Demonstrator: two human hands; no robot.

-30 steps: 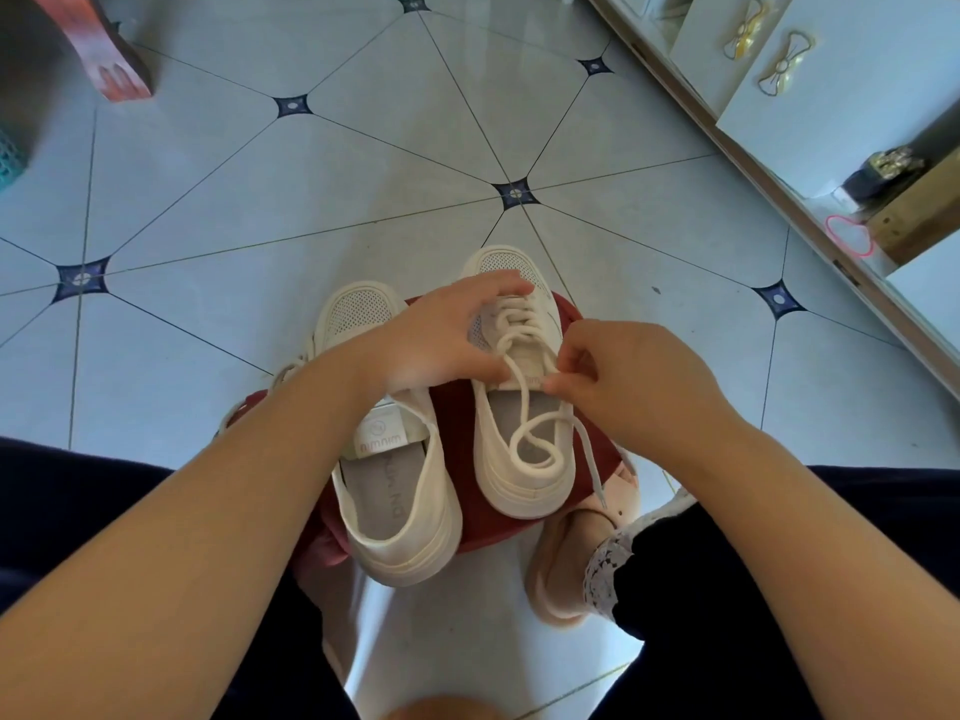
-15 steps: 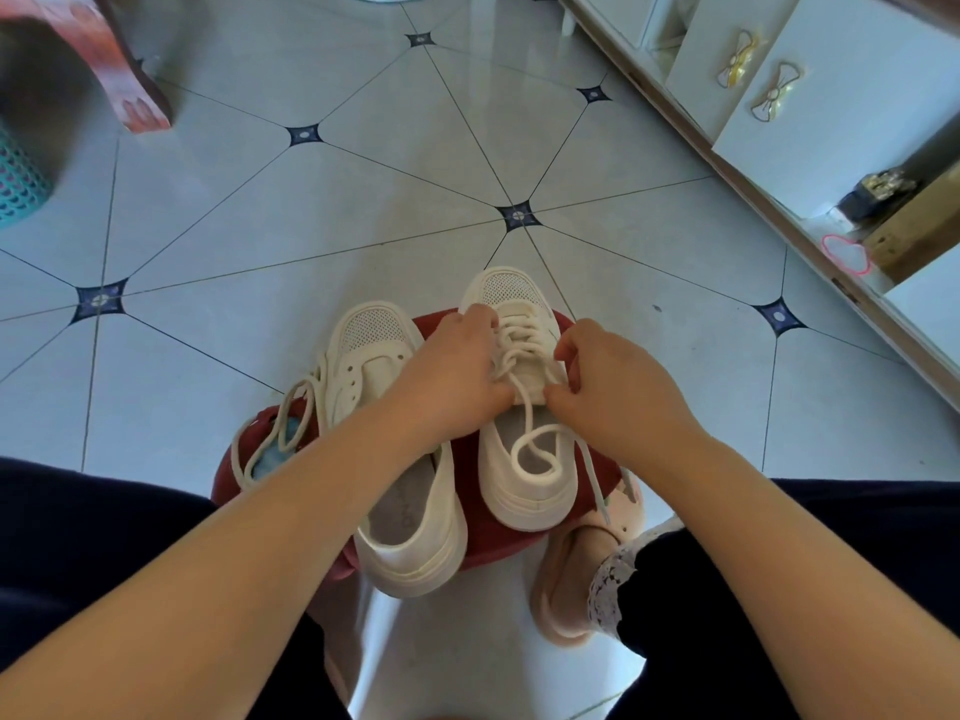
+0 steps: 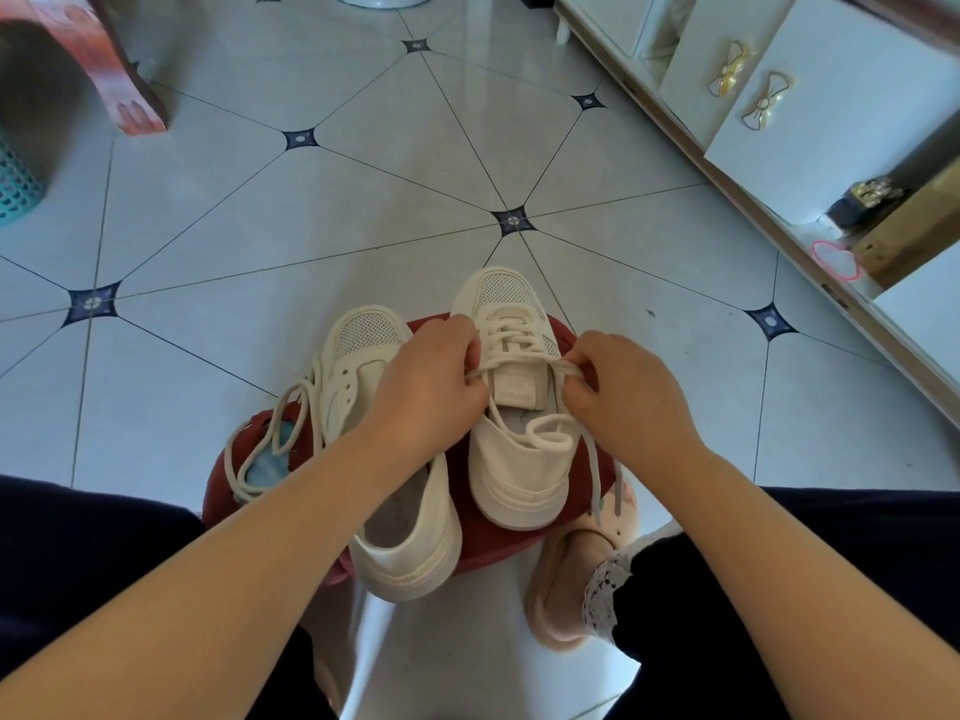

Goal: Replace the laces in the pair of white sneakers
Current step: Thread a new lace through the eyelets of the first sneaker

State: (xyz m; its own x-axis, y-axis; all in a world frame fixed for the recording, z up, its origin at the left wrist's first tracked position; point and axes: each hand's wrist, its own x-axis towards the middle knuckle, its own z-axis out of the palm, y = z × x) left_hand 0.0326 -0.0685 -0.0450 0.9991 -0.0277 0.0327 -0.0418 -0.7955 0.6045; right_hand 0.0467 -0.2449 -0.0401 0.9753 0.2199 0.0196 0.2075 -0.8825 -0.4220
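Sneakers first: the laced sneaker (image 3: 514, 454) stood at the centre of the frame on a red stool (image 3: 524, 545), toe pointing toward the top of the picture. The second sneaker (image 3: 358, 366) stood just beside it on the left, with its heel reaching lower in the frame.

Both hands were on the laced sneaker. The left hand (image 3: 426, 387) came in from the lower left, fingers curled, and pinched the lace (image 3: 511, 358) at the left edge of the tongue. The right hand (image 3: 623, 392) mirrored it from the lower right, fingers curled tight round the same lace on the other side. Between the two hands the lace ran taut across the top of the tongue, above the label patch. Higher up, the crossings sat snug over the eyelets. The free ends lay in a loop over the shoe's opening, and one end trailed down past the stool's right edge.

Left of the second sneaker, a spare lace (image 3: 270, 433) lay in loose loops over the stool's left side. Whether it was threaded into that shoe could not be told.

The stool stood on a tiled floor (image 3: 311, 226) with dark diamond insets. A foot in a pink slipper (image 3: 550, 615) showed at the lower right of the stool. A white cabinet (image 3: 841, 106) with bow-shaped handles filled the upper right corner, and a teal basket (image 3: 15, 184) peeked in at the left edge.
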